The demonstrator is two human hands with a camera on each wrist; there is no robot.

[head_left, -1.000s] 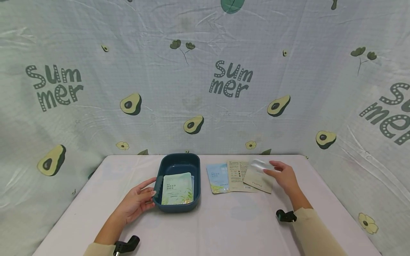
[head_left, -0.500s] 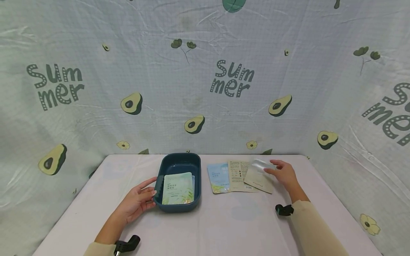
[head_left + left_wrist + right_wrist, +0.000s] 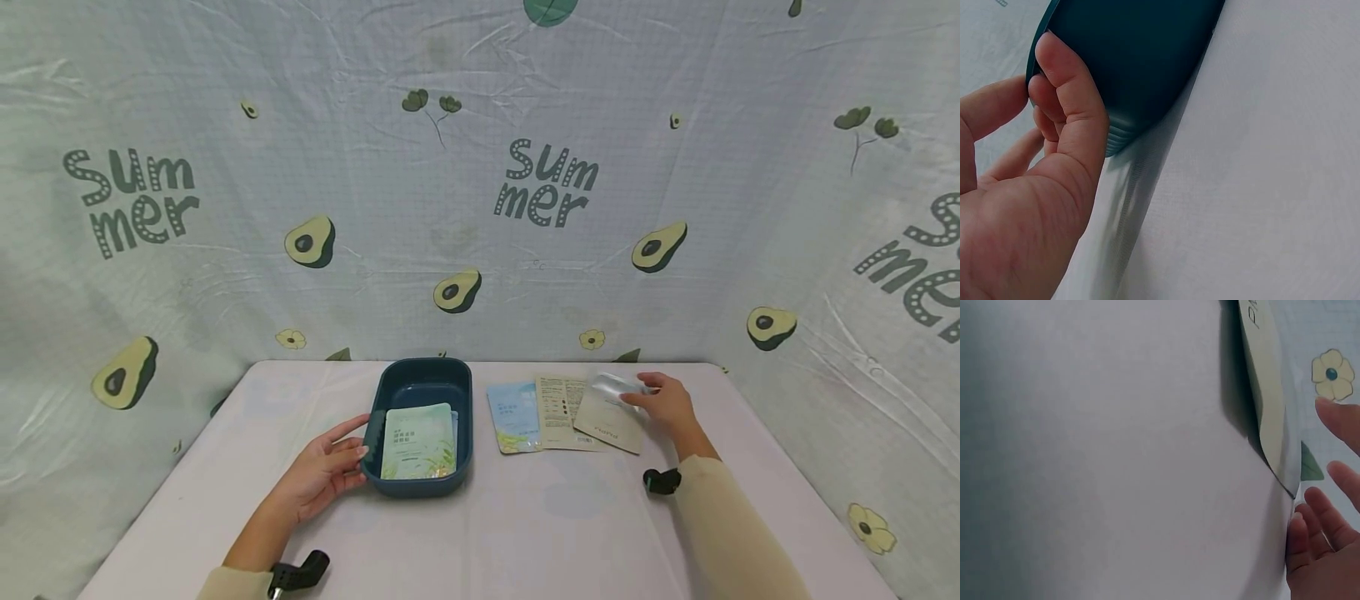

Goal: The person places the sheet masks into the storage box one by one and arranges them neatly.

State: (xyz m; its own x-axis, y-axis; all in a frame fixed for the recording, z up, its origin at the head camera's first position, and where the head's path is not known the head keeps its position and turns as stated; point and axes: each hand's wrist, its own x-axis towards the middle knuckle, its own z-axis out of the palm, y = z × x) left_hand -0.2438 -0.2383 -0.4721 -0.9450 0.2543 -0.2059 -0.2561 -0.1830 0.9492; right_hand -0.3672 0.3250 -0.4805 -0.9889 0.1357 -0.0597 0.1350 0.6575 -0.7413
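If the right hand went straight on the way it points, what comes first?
Probably the uppermost beige packet, at its shiny end. In the head view the right hand overlaps that end, though contact is unclear.

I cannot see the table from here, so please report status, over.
Left hand touching dark-blue bin. Right hand at top beige packet, contact unclear. Green packet inside bin. Light-blue packet between bin and right hand.
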